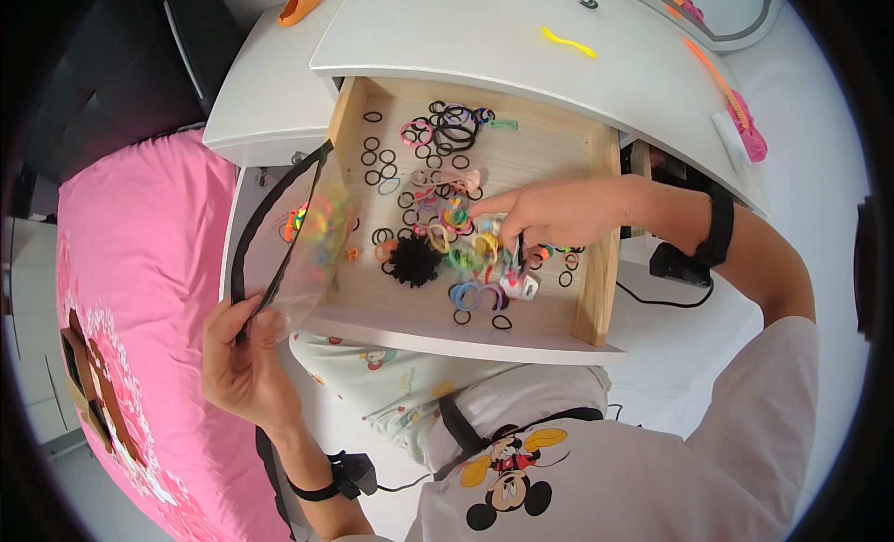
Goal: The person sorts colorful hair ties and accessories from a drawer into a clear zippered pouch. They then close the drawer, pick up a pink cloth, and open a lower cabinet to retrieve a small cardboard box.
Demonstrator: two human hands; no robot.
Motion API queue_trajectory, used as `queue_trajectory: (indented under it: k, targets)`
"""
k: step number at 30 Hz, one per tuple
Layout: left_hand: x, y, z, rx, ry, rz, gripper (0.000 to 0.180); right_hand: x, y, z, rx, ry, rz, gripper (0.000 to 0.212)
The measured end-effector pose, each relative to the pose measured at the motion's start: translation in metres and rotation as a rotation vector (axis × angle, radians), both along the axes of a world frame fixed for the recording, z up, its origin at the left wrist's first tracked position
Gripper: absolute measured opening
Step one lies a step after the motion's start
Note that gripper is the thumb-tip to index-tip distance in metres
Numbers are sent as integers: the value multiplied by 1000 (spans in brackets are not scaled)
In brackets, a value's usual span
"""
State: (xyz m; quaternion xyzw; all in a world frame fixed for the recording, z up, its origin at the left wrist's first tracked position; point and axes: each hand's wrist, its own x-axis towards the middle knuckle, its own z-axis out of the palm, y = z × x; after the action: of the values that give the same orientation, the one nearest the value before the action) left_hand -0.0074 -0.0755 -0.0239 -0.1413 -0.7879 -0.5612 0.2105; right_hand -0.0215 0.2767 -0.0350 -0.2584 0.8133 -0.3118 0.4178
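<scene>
My left hand [247, 356] pinches the black-edged opening of a clear plastic bag [298, 291] at the drawer's left side. Small bright hair ties [296, 223] show inside the bag. My right hand [549, 216] reaches into the open wooden drawer [549, 132] from the right, index finger stretched out and the other fingers pointing down and apart. Its fingertips touch a pile of coloured hair ties [456, 213]; whether anything is between them is hard to see. Nearby lie a fluffy black scrunchie [414, 261], a small white piece [521, 288] and pale blue and purple hair ties [477, 297].
Several thin black hair ties [380, 158] are scattered over the drawer's bottom. On the white tabletop [438, 39] lie a yellow strip [568, 42] and a pink brush [745, 132]. An orange clog-shaped item [299, 8] sits back left, above a pink-covered bed [140, 225].
</scene>
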Motion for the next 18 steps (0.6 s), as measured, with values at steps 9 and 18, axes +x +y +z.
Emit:
queue_trajectory:
  k: [9, 18]
  targets:
    - [-6, 3, 5, -14, 40, -6, 15, -63, 24, -32, 185, 268, -378, 16]
    - [-5, 2, 3, -17, 34, -7, 14, -43, -12, -18, -125, 321, -217, 19]
